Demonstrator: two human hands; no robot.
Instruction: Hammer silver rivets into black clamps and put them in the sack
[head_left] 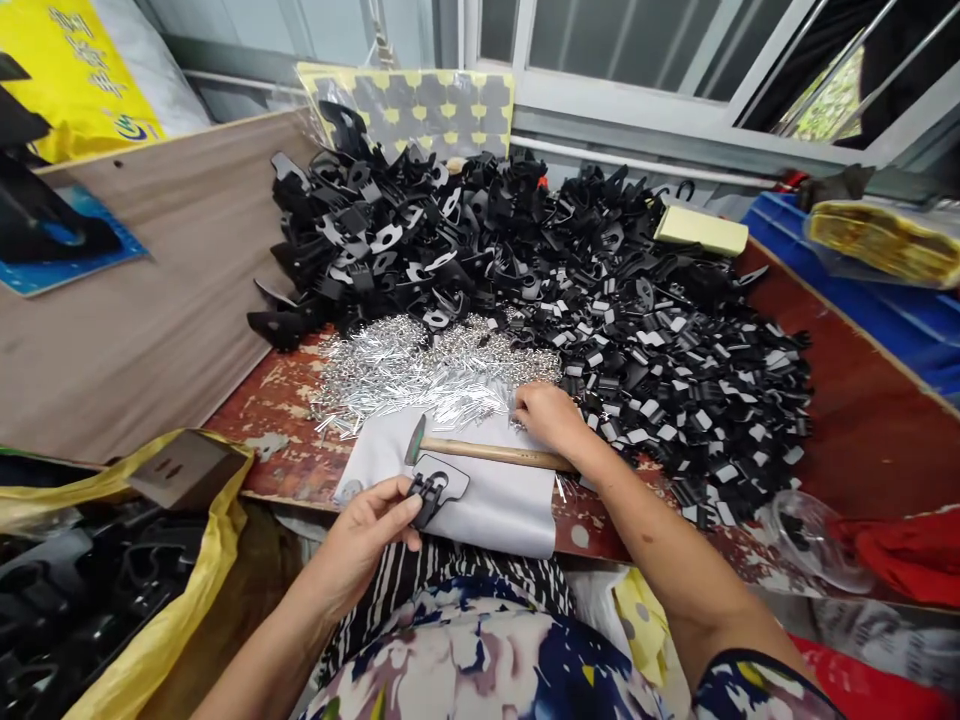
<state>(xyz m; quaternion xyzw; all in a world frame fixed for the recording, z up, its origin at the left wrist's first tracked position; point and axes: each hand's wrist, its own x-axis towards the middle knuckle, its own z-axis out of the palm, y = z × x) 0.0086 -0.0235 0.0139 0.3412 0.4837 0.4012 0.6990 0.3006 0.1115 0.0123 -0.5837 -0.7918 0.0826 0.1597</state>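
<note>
My left hand (pixel 381 515) pinches a black plastic clip (pixel 444 483) with a hinge-like end and a flat plate with a round hole, just over the front of a grey sheet (pixel 517 510). At the right edge of a heap of shiny metal pins (pixel 420 375), my right hand (pixel 551 415) has its fingers curled together. Whatever sits between those fingertips is hidden. A hammer (pixel 487 452) with a wooden handle lies across the sheet between my hands, its handle end by my right wrist.
Loose black plastic parts (pixel 465 230) pile up behind the pins, and smaller black pieces (pixel 660 370) spread to the right. A yellow-edged bag (pixel 217 540) of black parts stands at left. A clear plastic container (pixel 817 540) and red cloth (pixel 911 555) are at right.
</note>
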